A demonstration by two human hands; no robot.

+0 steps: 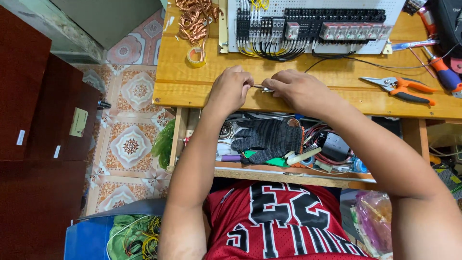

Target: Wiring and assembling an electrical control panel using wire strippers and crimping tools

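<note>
Metal piece point(263, 88) — small, thin — pinched between left hand point(231, 89) and right hand point(298, 89), both clamped on it; orange-handled cutters point(402, 89) at three o'clock on the counter point(192, 82).

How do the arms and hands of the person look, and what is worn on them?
Both arms are bare along all that shows. The left hand and the right hand are bare too: no gloves, and no watch, ring or bracelet can be seen. The person wears a red mesh jersey with black and white lettering; no sleeve covers the arms.
</note>
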